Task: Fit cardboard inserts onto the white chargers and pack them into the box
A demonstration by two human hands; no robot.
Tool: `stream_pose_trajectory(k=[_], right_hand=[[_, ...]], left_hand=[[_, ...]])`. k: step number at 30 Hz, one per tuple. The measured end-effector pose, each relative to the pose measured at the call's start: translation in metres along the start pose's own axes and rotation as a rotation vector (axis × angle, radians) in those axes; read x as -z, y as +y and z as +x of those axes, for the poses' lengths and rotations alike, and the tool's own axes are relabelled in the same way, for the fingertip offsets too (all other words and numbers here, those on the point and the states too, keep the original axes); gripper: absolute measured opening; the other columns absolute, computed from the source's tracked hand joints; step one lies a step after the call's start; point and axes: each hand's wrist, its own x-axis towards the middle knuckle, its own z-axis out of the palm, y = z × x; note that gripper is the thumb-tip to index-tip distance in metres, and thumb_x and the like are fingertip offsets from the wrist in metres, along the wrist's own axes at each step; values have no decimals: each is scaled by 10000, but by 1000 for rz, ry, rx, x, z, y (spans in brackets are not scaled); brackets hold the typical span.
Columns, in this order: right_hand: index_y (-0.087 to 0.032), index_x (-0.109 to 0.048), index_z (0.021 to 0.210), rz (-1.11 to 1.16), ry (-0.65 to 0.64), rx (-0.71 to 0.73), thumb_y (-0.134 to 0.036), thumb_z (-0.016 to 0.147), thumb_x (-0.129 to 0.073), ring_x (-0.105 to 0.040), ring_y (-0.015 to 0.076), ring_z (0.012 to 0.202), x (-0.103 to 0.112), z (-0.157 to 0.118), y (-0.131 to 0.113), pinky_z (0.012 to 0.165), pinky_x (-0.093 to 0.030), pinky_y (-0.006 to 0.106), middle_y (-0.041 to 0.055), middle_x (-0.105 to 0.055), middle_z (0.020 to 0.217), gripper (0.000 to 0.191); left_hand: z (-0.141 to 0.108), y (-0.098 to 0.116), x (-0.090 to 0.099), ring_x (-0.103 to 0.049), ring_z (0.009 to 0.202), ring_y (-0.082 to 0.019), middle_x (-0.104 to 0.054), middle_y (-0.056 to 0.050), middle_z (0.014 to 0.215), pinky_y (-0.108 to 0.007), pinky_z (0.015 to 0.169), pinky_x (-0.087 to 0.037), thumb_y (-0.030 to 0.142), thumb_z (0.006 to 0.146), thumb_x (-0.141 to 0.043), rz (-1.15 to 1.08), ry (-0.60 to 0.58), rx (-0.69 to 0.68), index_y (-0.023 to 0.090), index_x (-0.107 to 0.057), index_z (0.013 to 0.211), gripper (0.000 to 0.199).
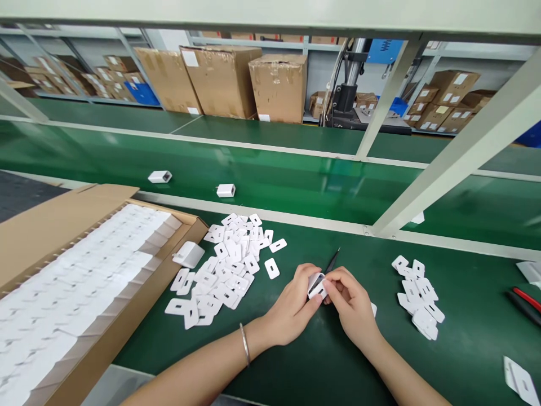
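Note:
My left hand is closed around a small white charger housing, whose open end faces up toward me. With fingertips pinched at that end, my right hand grips a white slotted cover plate, tilted against the opening. A thin black pointed tool, perhaps tweezers, sticks out beyond my right fingers; whether it is held or lies on the table cannot be made out. Left of my hands is a loose heap of white slotted plates. A smaller pile of such plates lies to the right.
An open cardboard box of white chargers in dividers stands at left, a charger beside it. Two chargers, one of them here, sit on the green belt. Red-and-black handles lie far right. A diagonal frame post rises at right.

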Motion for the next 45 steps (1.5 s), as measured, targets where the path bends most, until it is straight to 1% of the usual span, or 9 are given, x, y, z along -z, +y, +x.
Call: stream_pose_trajectory(k=[9,12,16,19,25,32,37,42,45], right_hand=[[-222,-686,869,-81,43,103,-433,996,-605,-550,157,691,2,1,0,619,-477,280,29,-589,840,259],[-243,-681,997,-70,58,100,-408,980,-632,-530,155,697,1,-1,3,629,-475,285,13,-544,853,173],[-283,-539,1265,102,13,2,-427,941,-668,-506,131,665,0,1,8,585,-467,262,-21,-479,883,378],[-255,-562,1226,29,-48,-25,-426,900,-704,-461,120,635,-1,1,11,564,-434,252,-30,-466,849,395],[-224,-597,1084,-25,166,-69,-540,1006,-512,-475,144,624,9,6,11,560,-417,275,-16,-500,770,336],[-243,-646,1086,-27,-290,-115,-555,1005,-535,-566,168,781,13,6,1,707,-479,291,22,-649,927,340],[-250,-649,1148,75,-198,-128,-589,955,-612,-614,195,872,11,7,6,772,-518,315,46,-653,1007,393],[-248,-645,1138,96,-110,-84,-588,909,-680,-597,193,842,13,9,12,744,-526,322,42,-596,967,411],[-258,-652,1143,71,-83,-42,-564,916,-687,-584,184,829,12,7,11,739,-525,314,33,-570,952,383]], left_hand=[[1,2,-2,-522,1232,-299,-425,-157,1388,-532,1061,-470,413,1090,-395,65,1,-30,238,-354,1405,363],[1,4,-2,-523,1235,-288,-435,-152,1379,-517,1054,-481,376,1096,-378,57,7,-41,242,-363,1400,333],[0,6,-2,-523,1247,-280,-431,-149,1407,-491,1042,-493,350,1099,-371,54,12,-66,258,-348,1413,328],[-1,6,-2,-523,1251,-278,-430,-144,1412,-485,1044,-490,346,1100,-363,46,3,-86,262,-355,1407,318],[-2,6,-2,-531,1194,-291,-436,-160,1392,-503,1001,-488,386,1096,-359,47,-26,-75,237,-356,1416,352],[-5,4,-2,-489,1253,-294,-355,-161,1409,-490,1036,-476,454,1092,-367,-37,23,-98,240,-327,1419,392],[0,3,1,-547,1112,-247,-423,-138,1370,-425,966,-509,492,1070,-463,-136,77,-2,240,-375,1386,414],[2,1,1,-543,1261,-271,-543,-108,1421,-445,1091,-447,465,1108,-378,-217,2,14,269,-464,1471,422],[2,-1,2,-564,1219,-271,-584,-111,1388,-453,1069,-466,455,1109,-386,-169,19,-15,283,-481,1515,451]])
